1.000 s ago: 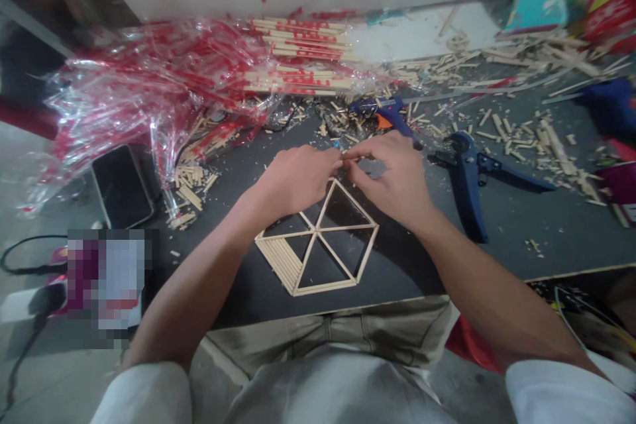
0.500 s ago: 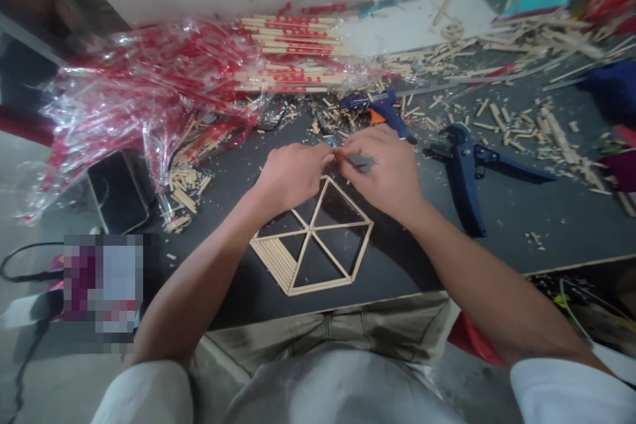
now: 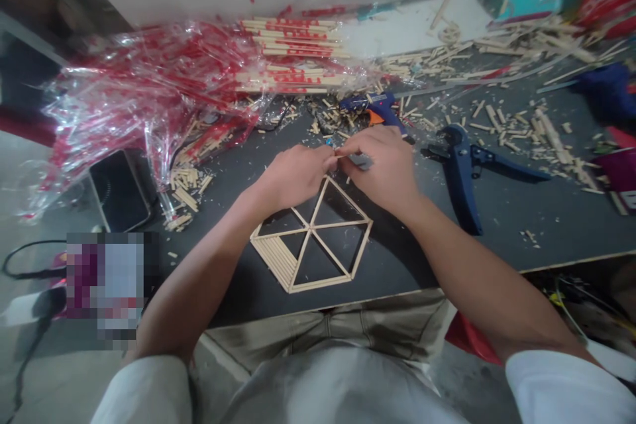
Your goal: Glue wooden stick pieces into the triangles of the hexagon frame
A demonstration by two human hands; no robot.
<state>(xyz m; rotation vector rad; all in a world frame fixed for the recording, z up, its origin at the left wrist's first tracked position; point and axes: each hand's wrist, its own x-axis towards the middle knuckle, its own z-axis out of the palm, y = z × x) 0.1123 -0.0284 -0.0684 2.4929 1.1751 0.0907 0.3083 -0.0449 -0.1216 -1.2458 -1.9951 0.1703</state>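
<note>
My left hand [image 3: 303, 172] and my right hand [image 3: 380, 159] meet fingertip to fingertip above the far corner of a hexagonal stick frame [image 3: 311, 228]. Between the pinched fingers of my right hand shows a short piece of wooden stick [image 3: 342, 156], mostly covered. The fingers of my left hand are closed too; what they grip is hidden. Just beyond them is a small blue bit [image 3: 328, 142], too small to name. Spokes divide the flat frame into triangles, and the near-left one is partly filled with parallel sticks [image 3: 275, 262].
Behind my hands lies a blue glue gun [image 3: 370, 105]. Blue cutters [image 3: 462, 172] rest open to the right. Packaged chopsticks [image 3: 298, 36] and red-printed plastic wrappers [image 3: 163, 73] pile up at the back left, near a phone [image 3: 120, 191]. Stick offcuts [image 3: 551, 139] litter the back right.
The hands stay almost in place, with my fingers shifting slightly. The stick piece between the fingertips shows a little more clearly. The frame on the table has not moved.
</note>
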